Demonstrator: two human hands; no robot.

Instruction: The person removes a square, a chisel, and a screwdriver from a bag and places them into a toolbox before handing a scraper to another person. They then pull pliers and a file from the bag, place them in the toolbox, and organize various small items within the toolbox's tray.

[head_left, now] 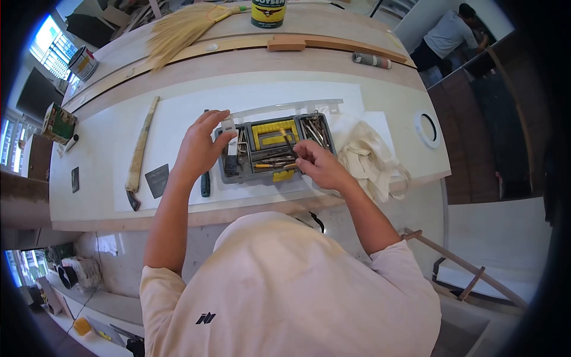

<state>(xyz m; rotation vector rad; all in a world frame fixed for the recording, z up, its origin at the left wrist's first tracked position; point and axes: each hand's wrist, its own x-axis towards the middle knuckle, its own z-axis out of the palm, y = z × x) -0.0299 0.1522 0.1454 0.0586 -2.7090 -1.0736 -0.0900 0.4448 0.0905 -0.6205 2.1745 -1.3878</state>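
Note:
A small grey organizer case (241,177) lies with its clear lid (285,107) tipped back. Yellow dividers (275,134) fill its middle, and drill bits (275,160) lie in the front compartment. More metal bits (315,131) stand in the right compartment. At the case's left edge is my left hand (202,146), thumb and fingers apart beside the lid's corner. My right hand (323,165) pinches a thin dark drill bit (287,140) with a brass-coloured end, tilted over the compartments. A green-handled tool (205,184) lies left of the case, partly behind my left hand.
A cloth bag (369,157) lies to the right, a white tape roll (426,130) beyond it. Leftward are a sheathed saw (141,149) and a dark square plate (157,181). Behind are a straw broom (184,30), a can (268,13) and wood strips (339,46). A person (446,38) bends far right.

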